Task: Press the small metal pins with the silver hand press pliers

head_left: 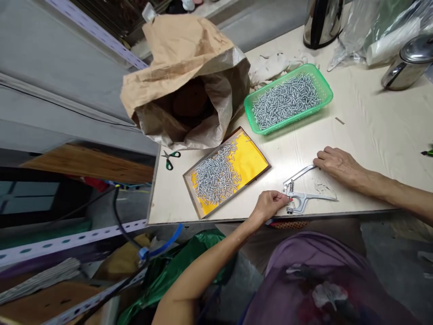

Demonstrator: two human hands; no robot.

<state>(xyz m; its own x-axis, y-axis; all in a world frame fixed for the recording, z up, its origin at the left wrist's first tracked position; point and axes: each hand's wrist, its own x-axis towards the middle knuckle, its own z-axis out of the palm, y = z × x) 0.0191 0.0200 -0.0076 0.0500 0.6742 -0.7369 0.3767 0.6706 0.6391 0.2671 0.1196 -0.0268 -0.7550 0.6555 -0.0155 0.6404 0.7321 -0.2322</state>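
Note:
Silver lever-handled pliers (299, 198) with a coil spring lie near the table's front edge, their two handles spread apart. My right hand (336, 167) has its fingers closed on the end of the upper handle. At the jaw end, my left hand (270, 204) is closed in a pinch, with a small red spot by the fingertips; what it holds is too small to make out. Left of the pliers is a shallow tray (250, 158) with a yellow bottom, holding many small silver metal pieces. Behind it stands a green plastic basket (289, 124) filled with similar pieces.
A large open brown paper sack (189, 49) stands at the back left of the table (368, 135). Green-handled scissors (170, 159) lie near the left edge. A kettle (323, 25), a metal lidded pot (409, 63) and plastic bags (382, 34) are at the back right.

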